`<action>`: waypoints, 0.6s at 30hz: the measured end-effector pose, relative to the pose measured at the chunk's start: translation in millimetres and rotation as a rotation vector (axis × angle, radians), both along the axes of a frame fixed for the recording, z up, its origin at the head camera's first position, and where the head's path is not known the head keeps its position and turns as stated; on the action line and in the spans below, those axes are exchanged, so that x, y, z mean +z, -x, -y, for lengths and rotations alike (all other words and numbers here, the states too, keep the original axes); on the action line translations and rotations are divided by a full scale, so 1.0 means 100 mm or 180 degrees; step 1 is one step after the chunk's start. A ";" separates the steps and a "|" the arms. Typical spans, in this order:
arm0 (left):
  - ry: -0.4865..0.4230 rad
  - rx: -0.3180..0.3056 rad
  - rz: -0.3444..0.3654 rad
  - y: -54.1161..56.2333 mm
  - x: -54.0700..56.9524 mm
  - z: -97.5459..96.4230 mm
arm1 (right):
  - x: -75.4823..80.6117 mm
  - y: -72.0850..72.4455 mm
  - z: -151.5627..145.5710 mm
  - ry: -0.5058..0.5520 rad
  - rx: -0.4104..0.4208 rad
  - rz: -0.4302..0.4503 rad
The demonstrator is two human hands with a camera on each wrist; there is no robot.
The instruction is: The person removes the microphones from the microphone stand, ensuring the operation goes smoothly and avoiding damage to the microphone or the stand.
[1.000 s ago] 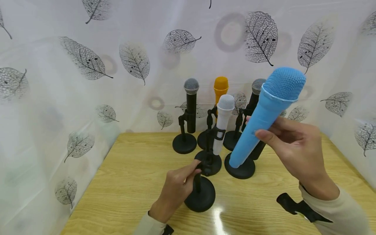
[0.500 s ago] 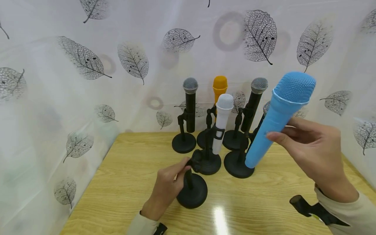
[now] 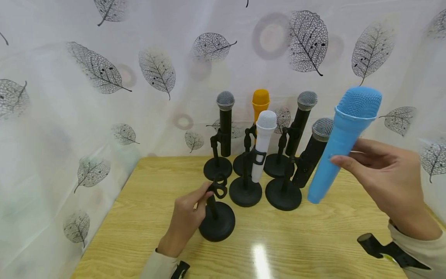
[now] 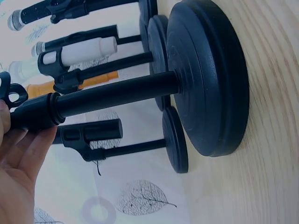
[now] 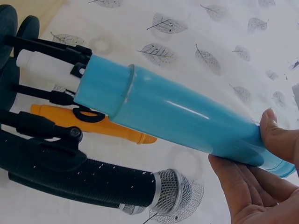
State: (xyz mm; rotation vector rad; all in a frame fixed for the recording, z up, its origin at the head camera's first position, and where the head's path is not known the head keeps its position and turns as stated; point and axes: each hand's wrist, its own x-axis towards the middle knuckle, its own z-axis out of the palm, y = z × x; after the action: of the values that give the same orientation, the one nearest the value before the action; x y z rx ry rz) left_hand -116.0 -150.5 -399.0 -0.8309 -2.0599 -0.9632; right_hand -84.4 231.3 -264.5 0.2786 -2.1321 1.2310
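Observation:
My right hand (image 3: 391, 174) pinches a light blue microphone (image 3: 341, 139) between thumb and fingers, its mesh head up and leaning right. In the right wrist view the blue microphone (image 5: 173, 112) crosses in front of the others. My left hand (image 3: 188, 213) grips the top of a black desktop microphone stand (image 3: 216, 221), just under its bare clip (image 3: 220, 186). Seen from the left wrist, the fingers wrap the collar above the pole, and the round base (image 4: 210, 79) is close to the tabletop; I cannot tell whether it touches.
Behind stand several clipped microphones: white (image 3: 264, 139), orange (image 3: 261, 101), and black ones at left (image 3: 226, 128), back right (image 3: 301, 120) and front right (image 3: 311, 155). The wooden table (image 3: 146, 217) is bordered by a leaf-print curtain (image 3: 156, 23).
The left hand has moved the stand leftward, away from the white microphone, and its clip has turned. The right hand has carried the blue microphone right, uncovering the front-right black one.

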 end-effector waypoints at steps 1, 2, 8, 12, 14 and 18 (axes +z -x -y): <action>0.0004 0.0019 0.0005 0.01 0.00 0.01 | -0.02 0.01 -0.02 0.0000 -0.0030 0.0023; 0.0001 0.0034 -0.0004 0.01 0.00 0.03 | -0.03 0.01 -0.04 0.0004 -0.0049 0.0053; 0.0000 0.0109 -0.0014 0.04 0.01 0.11 | -0.11 0.04 -0.15 0.0000 -0.0161 0.0165; -0.0006 0.0167 -0.0037 0.07 0.00 0.17 | -0.16 0.06 -0.22 0.0000 -0.0198 0.0206; -0.0026 0.0189 -0.0027 0.09 0.00 0.19 | -0.18 0.08 -0.25 0.0013 -0.0193 0.0211; -0.0054 0.0247 0.0046 0.11 0.00 0.25 | -0.22 0.10 -0.31 0.0046 -0.0194 0.0217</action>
State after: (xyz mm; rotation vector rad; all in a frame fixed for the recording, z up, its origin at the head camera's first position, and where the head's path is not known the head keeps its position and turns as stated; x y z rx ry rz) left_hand -127.1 -175.1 -398.6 -0.7318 -2.0776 -0.9456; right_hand -94.8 262.4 -286.9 0.1661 -2.1724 1.2365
